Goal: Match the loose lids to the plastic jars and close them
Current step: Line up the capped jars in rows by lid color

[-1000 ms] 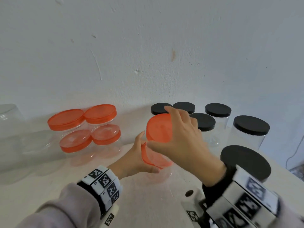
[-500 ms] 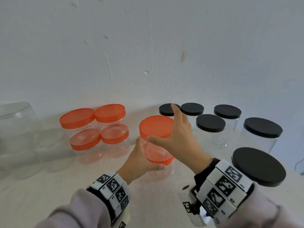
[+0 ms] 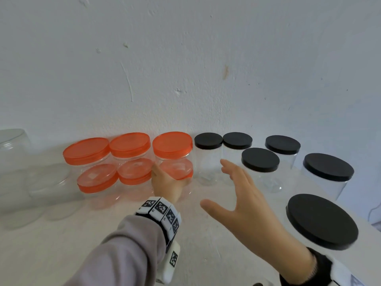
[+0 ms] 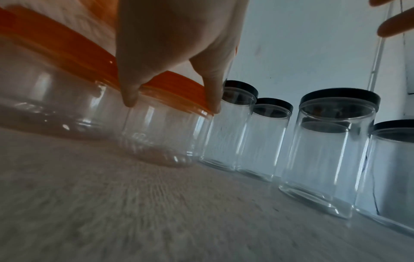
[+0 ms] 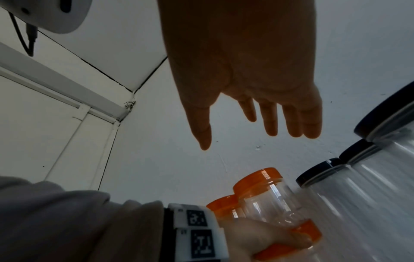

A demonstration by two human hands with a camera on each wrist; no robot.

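A: We log orange lids [image 3: 172,144] on clear jars [image 3: 206,166], left group; black lids [image 3: 260,159] on the right.

B: We add: grey sleeve [image 3: 132,250], wrist band [image 3: 162,213] with black-and-white square codes, white wall [image 3: 185,58].

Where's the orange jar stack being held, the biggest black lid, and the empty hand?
orange-lidded jar stack [image 3: 172,144], head view, top lid.
biggest black lid [image 3: 321,220], head view, flat top.
right hand [image 3: 247,205], head view, back of hand.

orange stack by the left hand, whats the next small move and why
Probably let go. The left hand grips the lower jar of the orange stack, which stands in line with the others; the right hand is open, off it.
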